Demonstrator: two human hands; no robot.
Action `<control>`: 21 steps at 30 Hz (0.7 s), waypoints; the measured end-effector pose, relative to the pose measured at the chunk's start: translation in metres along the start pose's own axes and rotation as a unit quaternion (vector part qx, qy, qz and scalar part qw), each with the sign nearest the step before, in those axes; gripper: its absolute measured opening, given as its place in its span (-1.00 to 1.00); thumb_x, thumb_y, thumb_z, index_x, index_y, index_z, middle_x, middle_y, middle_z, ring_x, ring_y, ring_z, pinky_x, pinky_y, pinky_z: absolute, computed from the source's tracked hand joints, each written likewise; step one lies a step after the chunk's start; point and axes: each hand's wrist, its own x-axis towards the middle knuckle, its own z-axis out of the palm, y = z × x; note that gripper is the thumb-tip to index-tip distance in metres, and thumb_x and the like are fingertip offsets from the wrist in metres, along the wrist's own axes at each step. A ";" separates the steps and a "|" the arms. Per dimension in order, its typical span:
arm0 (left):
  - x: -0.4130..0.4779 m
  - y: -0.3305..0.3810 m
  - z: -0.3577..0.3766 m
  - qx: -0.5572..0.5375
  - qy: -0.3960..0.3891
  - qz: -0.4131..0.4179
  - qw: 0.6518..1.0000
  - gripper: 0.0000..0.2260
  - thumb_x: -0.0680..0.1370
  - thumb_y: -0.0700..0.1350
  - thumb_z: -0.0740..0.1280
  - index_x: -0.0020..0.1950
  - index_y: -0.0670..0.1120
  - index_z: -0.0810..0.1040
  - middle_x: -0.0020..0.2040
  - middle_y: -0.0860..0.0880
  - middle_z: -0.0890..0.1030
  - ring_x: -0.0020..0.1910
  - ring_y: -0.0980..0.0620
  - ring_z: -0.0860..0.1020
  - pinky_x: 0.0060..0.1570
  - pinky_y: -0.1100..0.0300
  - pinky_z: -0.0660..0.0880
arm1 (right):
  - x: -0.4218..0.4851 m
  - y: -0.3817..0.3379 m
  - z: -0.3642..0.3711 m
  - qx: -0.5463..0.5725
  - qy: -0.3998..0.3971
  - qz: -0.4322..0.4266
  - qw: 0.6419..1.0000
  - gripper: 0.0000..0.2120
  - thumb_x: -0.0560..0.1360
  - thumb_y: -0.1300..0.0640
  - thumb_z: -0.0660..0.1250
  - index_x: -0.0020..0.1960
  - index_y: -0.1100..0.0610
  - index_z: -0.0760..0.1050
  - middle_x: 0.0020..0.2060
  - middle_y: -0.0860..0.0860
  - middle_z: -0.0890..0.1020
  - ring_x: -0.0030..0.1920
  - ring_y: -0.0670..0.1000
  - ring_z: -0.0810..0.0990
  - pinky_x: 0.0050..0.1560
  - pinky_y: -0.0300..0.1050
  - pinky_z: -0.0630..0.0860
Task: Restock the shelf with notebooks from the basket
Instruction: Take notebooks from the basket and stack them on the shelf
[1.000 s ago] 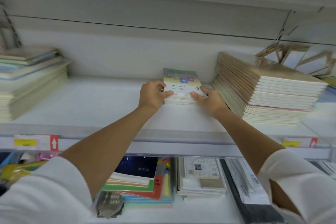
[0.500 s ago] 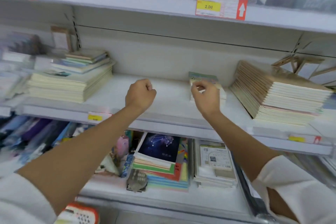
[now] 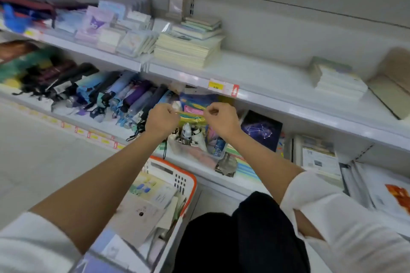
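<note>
Both hands are hanging in mid-air, the left hand (image 3: 161, 120) and right hand (image 3: 221, 120) curled into fists, gripping nothing. Below them the basket (image 3: 180, 180) is holding notebooks (image 3: 142, 208) lying flat. A stack (image 3: 335, 82) is lying on the shelf (image 3: 266, 73).

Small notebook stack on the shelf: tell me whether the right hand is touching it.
Apart. The head view shows the right hand curled below the shelf, well left of the small notebook stack, with bare shelf surface between them.
</note>
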 end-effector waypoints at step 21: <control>-0.155 -0.281 -0.020 -0.084 0.009 -0.470 0.879 -0.75 0.47 -0.20 0.39 -0.40 -0.21 0.49 -0.47 -0.13 0.53 -0.40 -0.12 0.55 -0.26 0.15 0.52 | -0.130 0.054 0.256 -0.014 -0.423 0.191 0.886 -0.32 0.49 -0.10 0.36 0.50 0.15 0.24 0.47 0.06 0.31 0.42 0.09 0.35 0.35 -0.05 0.34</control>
